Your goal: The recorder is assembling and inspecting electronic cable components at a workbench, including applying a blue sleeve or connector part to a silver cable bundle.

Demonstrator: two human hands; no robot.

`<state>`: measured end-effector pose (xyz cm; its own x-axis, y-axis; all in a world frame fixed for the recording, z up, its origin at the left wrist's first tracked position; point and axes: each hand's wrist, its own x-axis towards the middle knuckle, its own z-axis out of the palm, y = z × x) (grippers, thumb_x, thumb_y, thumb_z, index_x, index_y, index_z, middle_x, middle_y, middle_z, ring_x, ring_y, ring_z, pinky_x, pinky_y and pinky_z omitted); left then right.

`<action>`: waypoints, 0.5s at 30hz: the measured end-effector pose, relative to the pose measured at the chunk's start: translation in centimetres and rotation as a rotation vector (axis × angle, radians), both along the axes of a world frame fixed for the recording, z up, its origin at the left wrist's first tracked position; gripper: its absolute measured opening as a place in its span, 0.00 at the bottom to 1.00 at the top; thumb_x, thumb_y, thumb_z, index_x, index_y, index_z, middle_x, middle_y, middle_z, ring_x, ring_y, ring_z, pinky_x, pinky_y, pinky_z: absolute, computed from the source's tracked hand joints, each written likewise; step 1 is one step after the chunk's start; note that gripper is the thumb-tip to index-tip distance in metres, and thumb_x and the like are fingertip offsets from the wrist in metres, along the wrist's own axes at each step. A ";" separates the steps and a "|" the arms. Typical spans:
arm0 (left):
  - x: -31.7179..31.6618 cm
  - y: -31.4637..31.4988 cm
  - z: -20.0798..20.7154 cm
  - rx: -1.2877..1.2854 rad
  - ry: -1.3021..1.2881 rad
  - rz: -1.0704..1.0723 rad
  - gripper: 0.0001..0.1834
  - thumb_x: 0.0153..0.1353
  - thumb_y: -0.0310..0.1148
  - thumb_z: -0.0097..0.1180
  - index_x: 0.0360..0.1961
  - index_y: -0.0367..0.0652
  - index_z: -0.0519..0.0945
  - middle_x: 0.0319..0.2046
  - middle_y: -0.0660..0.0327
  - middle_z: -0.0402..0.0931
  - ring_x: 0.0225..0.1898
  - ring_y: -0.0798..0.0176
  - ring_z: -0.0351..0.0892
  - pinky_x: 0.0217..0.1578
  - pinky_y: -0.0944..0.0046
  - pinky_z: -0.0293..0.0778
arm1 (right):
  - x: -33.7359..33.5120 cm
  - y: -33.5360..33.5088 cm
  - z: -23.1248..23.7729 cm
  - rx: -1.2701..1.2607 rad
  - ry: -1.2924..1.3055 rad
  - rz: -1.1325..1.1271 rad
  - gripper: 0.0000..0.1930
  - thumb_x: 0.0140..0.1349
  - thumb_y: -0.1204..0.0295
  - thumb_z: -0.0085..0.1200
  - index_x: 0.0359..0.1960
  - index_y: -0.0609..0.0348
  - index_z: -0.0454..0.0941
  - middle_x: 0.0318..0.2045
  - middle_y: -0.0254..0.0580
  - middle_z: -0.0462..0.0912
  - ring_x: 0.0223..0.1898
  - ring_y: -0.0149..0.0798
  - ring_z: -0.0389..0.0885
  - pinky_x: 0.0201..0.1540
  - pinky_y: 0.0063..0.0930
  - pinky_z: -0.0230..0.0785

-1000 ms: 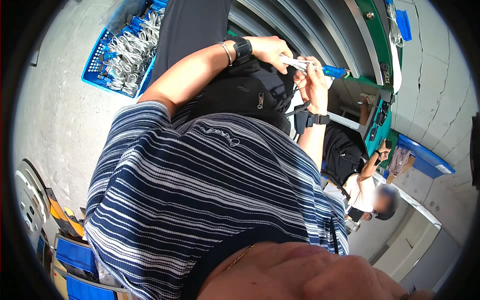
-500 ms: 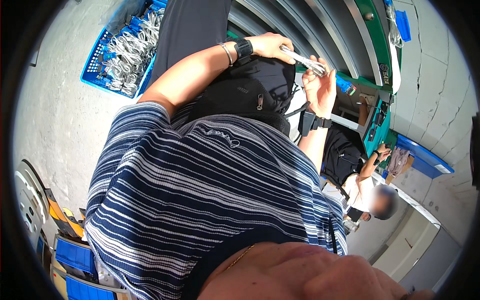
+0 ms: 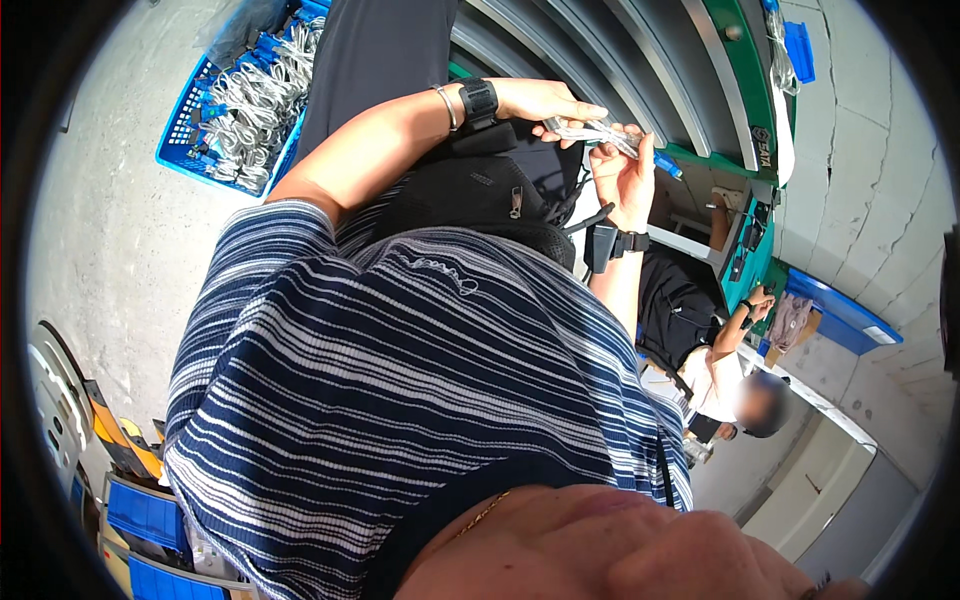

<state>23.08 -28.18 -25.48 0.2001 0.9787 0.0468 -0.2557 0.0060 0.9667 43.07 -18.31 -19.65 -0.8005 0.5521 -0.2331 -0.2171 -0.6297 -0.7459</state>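
A looped bundle of silvery-white cable [image 3: 598, 133] is between my two hands, in front of my waist. My left hand [image 3: 535, 102] grips its left end, fingers stretched along the strands and the thumb side partly hidden. The other end is pinched in the raised fingers of my right hand [image 3: 625, 182]. A blue connector [image 3: 667, 166] sticks out beyond my right fingertips. Black straps with small devices are on both wrists, and a black bag [image 3: 470, 190] lies against my front below the cable.
A blue basket [image 3: 172, 150] heaped with similar cables stands on the floor at far left. A green-edged drawer cabinet [image 3: 752, 110] is ahead. Another cable bundle [image 3: 780, 55] hangs at its right. A co-worker [image 3: 712, 380] is at the right by a green bench. Blue bins [image 3: 150, 515] are lower left.
Both hands have come slightly left with the cable. The left fingers lie straighter along the bundle, and the blue connector has moved left and up, closer to the right fingertips.
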 end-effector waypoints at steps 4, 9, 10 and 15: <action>0.0 0.5 -0.8 -0.048 -0.075 -0.044 0.34 0.68 0.63 0.44 0.29 0.41 0.85 0.19 0.65 0.78 0.18 0.74 0.72 0.21 0.73 0.68 | -0.1 -0.1 0.3 0.037 -0.046 -0.028 0.17 0.71 0.58 0.51 0.44 0.60 0.77 0.42 0.46 0.81 0.33 0.34 0.77 0.40 0.28 0.71; -0.1 1.9 -2.2 -0.074 0.038 0.282 0.35 0.68 0.62 0.46 0.45 0.37 0.83 0.36 0.61 0.82 0.42 0.69 0.77 0.46 0.67 0.71 | -0.5 0.3 1.3 0.418 -0.319 -0.031 0.12 0.71 0.62 0.51 0.47 0.57 0.75 0.44 0.44 0.81 0.33 0.32 0.80 0.38 0.23 0.73; -0.1 2.1 -2.4 -0.078 0.042 0.342 0.35 0.67 0.62 0.46 0.49 0.37 0.82 0.42 0.59 0.82 0.47 0.69 0.77 0.50 0.67 0.70 | -0.6 0.3 1.5 0.533 -0.423 -0.025 0.11 0.70 0.64 0.53 0.47 0.56 0.75 0.44 0.43 0.82 0.33 0.30 0.80 0.38 0.22 0.73; -0.2 2.0 -1.7 0.014 0.018 0.390 0.27 0.67 0.49 0.56 0.57 0.39 0.77 0.51 0.58 0.80 0.57 0.64 0.75 0.59 0.64 0.67 | -1.4 0.0 1.6 0.951 -0.570 0.194 0.09 0.68 0.67 0.57 0.41 0.58 0.79 0.36 0.35 0.82 0.31 0.24 0.74 0.37 0.17 0.68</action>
